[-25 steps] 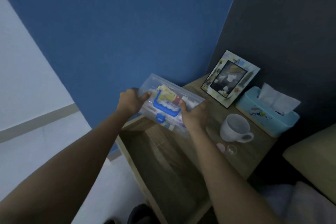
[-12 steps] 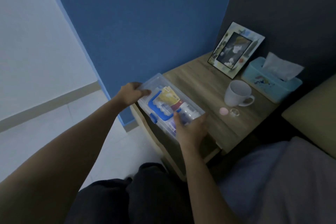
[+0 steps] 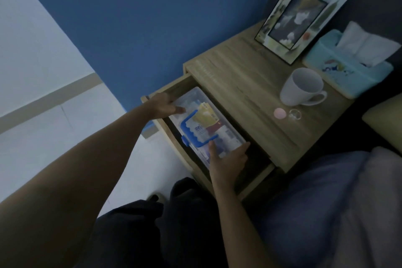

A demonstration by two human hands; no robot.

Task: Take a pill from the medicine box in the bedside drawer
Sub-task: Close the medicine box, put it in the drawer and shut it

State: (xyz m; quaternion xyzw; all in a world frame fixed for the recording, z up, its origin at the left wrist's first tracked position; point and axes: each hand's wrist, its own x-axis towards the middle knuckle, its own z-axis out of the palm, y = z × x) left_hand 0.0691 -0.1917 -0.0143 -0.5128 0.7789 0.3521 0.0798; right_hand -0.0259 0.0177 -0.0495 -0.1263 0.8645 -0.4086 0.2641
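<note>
From the head view, we hold the medicine box (image 3: 206,125) at both ends inside the open drawer (image 3: 171,91). Our left hand (image 3: 164,105) grips the box's far end and our right hand (image 3: 228,164) the near end, thumb on the lid by the blue handle (image 3: 193,131). The pill (image 3: 280,113) lies on the tabletop beyond the box, beside the mug (image 3: 303,87).

We judge the box could catch on the drawer's rim, or on the tabletop edge over its far side, and tip. The dim light makes misjudging easy.

Half a second ago we held the box above the drawer front; now it sits lower, within the drawer.
</note>
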